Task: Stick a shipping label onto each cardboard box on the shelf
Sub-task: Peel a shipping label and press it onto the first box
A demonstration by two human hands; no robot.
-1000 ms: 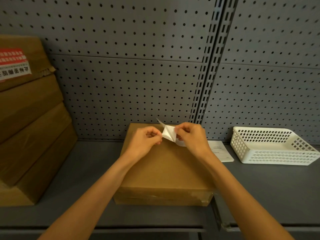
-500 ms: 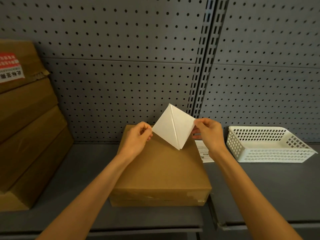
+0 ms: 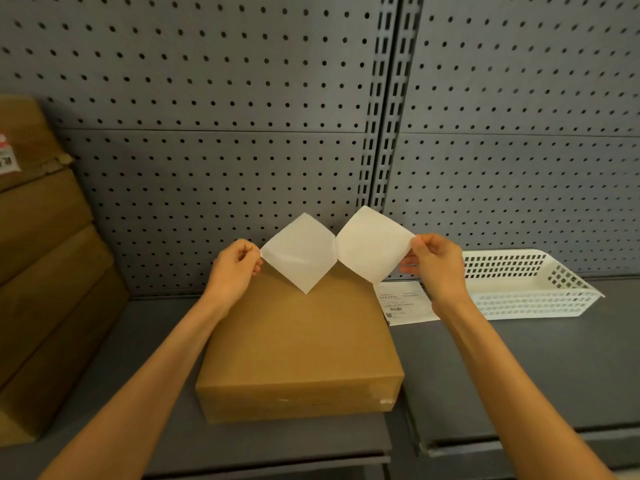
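Note:
A flat brown cardboard box lies on the grey shelf in front of me, its top bare. Above its far edge I hold two white sheets that still touch at one corner. My left hand pinches the left sheet by its left corner. My right hand pinches the right sheet by its right corner. Which sheet is the label and which the backing I cannot tell. Another printed shipping label lies flat on the shelf, right of the box.
A white plastic basket stands at the right against the pegboard back wall. A stack of large cardboard boxes fills the left side, the top one bearing a red and white label. The shelf's front edge runs below the box.
The folded white sheet was peeled apart. My hands moved away from each other, left hand leftward and right hand rightward, and the two sheets now spread side by side, joined at one corner.

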